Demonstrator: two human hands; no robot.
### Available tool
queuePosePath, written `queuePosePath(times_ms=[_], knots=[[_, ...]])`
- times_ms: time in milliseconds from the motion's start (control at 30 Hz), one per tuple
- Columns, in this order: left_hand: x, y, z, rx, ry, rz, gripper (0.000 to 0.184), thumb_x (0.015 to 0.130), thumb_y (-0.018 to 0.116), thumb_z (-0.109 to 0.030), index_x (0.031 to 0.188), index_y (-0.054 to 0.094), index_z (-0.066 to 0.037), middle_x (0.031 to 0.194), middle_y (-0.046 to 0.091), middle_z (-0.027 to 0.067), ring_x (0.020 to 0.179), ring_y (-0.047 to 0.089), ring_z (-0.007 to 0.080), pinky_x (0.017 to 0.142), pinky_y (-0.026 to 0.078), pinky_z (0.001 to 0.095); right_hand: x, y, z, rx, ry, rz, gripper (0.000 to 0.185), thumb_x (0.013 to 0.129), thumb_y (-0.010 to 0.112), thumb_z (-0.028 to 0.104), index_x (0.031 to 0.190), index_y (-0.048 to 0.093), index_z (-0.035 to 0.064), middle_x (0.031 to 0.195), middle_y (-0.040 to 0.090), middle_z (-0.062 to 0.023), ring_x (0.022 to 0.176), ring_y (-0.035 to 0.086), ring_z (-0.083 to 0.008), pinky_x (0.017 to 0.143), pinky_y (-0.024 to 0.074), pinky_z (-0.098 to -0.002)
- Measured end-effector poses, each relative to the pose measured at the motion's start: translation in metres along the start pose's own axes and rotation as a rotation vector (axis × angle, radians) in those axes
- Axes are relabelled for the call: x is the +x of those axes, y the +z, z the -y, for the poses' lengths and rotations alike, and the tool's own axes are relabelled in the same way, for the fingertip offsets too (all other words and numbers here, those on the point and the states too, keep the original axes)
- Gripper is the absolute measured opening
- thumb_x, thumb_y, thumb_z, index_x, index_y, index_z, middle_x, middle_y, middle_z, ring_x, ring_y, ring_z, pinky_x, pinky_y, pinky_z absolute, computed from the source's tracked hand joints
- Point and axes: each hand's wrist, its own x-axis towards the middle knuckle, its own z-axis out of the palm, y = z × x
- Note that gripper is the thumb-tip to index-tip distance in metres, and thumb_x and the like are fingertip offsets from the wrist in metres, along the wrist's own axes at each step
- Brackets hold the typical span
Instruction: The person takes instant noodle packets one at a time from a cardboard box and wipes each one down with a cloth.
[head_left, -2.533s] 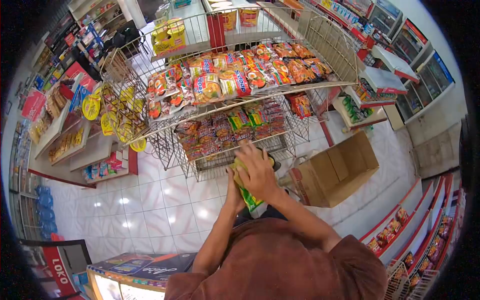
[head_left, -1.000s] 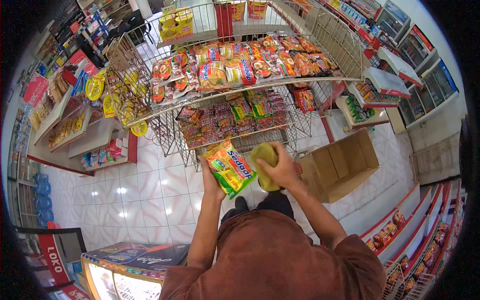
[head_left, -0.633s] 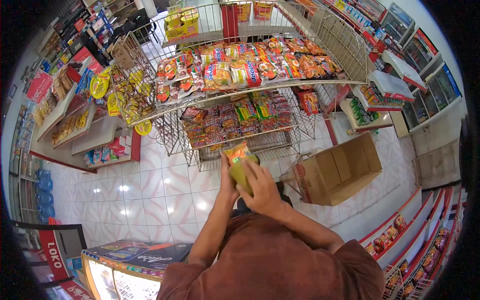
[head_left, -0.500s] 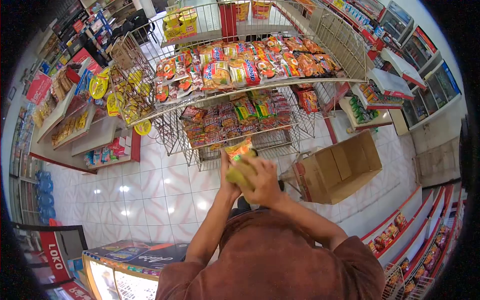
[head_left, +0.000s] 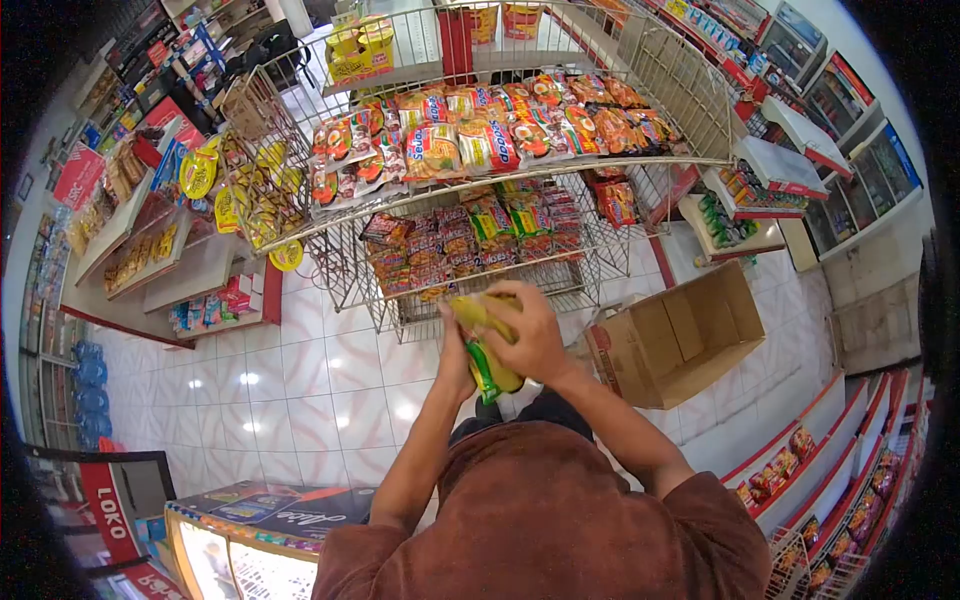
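Observation:
My left hand [head_left: 456, 358] holds a green and orange noodle packet [head_left: 482, 374] upright in front of my body, and its lower end shows below the fingers. A yellow-green cloth [head_left: 490, 318] lies over the packet's face, gripped by my right hand [head_left: 530, 335]. Most of the packet is hidden by the cloth and the right hand. Just beyond the hands stands a wire rack [head_left: 480, 175] with rows of noodle packets [head_left: 432, 148] on its upper level and more packets [head_left: 460, 240] in the basket below.
An open cardboard box [head_left: 625, 345] is on the tiled floor [head_left: 310, 390] to the right of my hands. A shelf unit [head_left: 190, 290] stands at the left. An Aice freezer [head_left: 290, 510] is at the lower left, and slanted shelves [head_left: 800, 470] are at the lower right.
Since one second ago, my right hand has brought the cloth from beside the packet onto it. Over the last half second, the cloth and right hand have moved slightly up along the packet.

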Motion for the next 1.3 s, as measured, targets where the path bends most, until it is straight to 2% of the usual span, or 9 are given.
queuePosePath(times_ms=[200, 467, 600, 700, 833, 967, 1100, 1200, 1300], knots=[[0.001, 0.017, 0.006, 0.102, 0.032, -0.097, 0.079, 0.087, 0.029, -0.073, 0.131, 0.045, -0.009, 0.122, 0.057, 0.0093, 0.109, 0.057, 0.0237, 0.092, 0.049, 0.0391, 0.007, -0.002, -0.014, -0.046, 0.21, -0.039, 0.041, 0.074, 0.07, 0.018, 0.112, 0.063, 0.0042, 0.106, 0.055, -0.0141, 0.096, 0.054, -0.0323, 0.082, 0.044, -0.0413], [0.01, -0.007, -0.009, -0.112, 0.161, -0.054, 0.079, 0.088, 0.03, -0.071, 0.131, 0.044, -0.006, 0.118, 0.058, 0.0111, 0.105, 0.059, 0.0235, 0.091, 0.049, 0.0393, -0.042, -0.002, 0.019, -0.129, -0.091, 0.038, 0.041, 0.074, 0.071, 0.017, 0.111, 0.061, 0.0014, 0.109, 0.055, -0.0145, 0.097, 0.055, -0.0336, 0.081, 0.0461, -0.0381], [-0.01, 0.009, -0.012, -0.137, 0.146, -0.057, 0.071, 0.091, 0.035, -0.066, 0.127, 0.047, -0.006, 0.112, 0.06, 0.0118, 0.099, 0.061, 0.0239, 0.087, 0.051, 0.0389, -0.036, -0.011, -0.016, 0.006, 0.182, -0.071, 0.038, 0.082, 0.067, 0.023, 0.114, 0.06, 0.0027, 0.11, 0.056, -0.0139, 0.098, 0.055, -0.0289, 0.084, 0.0453, -0.0386], [-0.012, 0.0, -0.005, -0.153, 0.075, -0.024, 0.066, 0.091, 0.041, -0.063, 0.123, 0.049, -0.006, 0.108, 0.061, 0.0121, 0.096, 0.062, 0.0236, 0.084, 0.052, 0.0378, -0.028, -0.026, -0.03, 0.662, 0.778, -0.026, 0.039, 0.088, 0.062, 0.025, 0.118, 0.056, 0.0011, 0.112, 0.058, -0.0086, 0.102, 0.056, -0.0212, 0.087, 0.0451, -0.0327], [0.014, -0.041, 0.016, 0.348, 0.272, -0.258, 0.056, 0.093, 0.045, -0.055, 0.119, 0.049, -0.006, 0.102, 0.061, 0.0108, 0.094, 0.062, 0.0225, 0.085, 0.051, 0.0371, -0.034, -0.036, 0.006, 1.013, 1.032, 0.055, 0.038, 0.093, 0.057, 0.028, 0.12, 0.054, 0.0003, 0.113, 0.059, -0.0061, 0.104, 0.054, -0.0157, 0.087, 0.0445, -0.0307], [0.016, -0.034, 0.021, 0.855, 0.418, -0.454, 0.056, 0.093, 0.046, -0.055, 0.12, 0.048, -0.006, 0.104, 0.058, 0.0095, 0.094, 0.061, 0.0211, 0.085, 0.051, 0.0374, -0.045, -0.003, 0.007, 0.671, 0.575, -0.06, 0.033, 0.091, 0.059, 0.025, 0.115, 0.057, 0.0023, 0.111, 0.058, -0.0118, 0.099, 0.057, -0.0225, 0.083, 0.0455, -0.0337], [0.001, -0.029, 0.035, 0.176, 0.156, -0.101, 0.049, 0.097, 0.045, -0.044, 0.126, 0.046, -0.005, 0.111, 0.06, 0.0096, 0.102, 0.059, 0.0177, 0.087, 0.049, 0.0322, -0.033, 0.006, 0.016, 0.058, 0.132, -0.111, 0.035, 0.085, 0.064, 0.02, 0.116, 0.058, 0.0038, 0.106, 0.058, -0.0133, 0.094, 0.058, -0.0296, 0.083, 0.0459, -0.0374], [-0.016, -0.01, 0.037, -0.068, 0.027, -0.101, 0.051, 0.098, 0.039, -0.048, 0.127, 0.045, -0.006, 0.113, 0.059, 0.009, 0.104, 0.059, 0.0185, 0.089, 0.049, 0.0324, -0.019, 0.0, 0.008, 0.025, 0.157, -0.118, 0.037, 0.081, 0.067, 0.017, 0.115, 0.059, 0.0043, 0.103, 0.058, -0.0148, 0.093, 0.056, -0.0335, 0.083, 0.0456, -0.0399], [-0.018, -0.024, 0.042, 0.13, 0.083, -0.026, 0.056, 0.099, 0.031, -0.051, 0.131, 0.043, -0.006, 0.117, 0.057, 0.009, 0.107, 0.057, 0.0198, 0.09, 0.049, 0.0332, -0.008, -0.006, -0.001, 0.033, 0.22, -0.125, 0.037, 0.079, 0.068, 0.015, 0.114, 0.059, 0.0044, 0.101, 0.058, -0.0159, 0.094, 0.056, -0.0354, 0.083, 0.0452, -0.0414]])
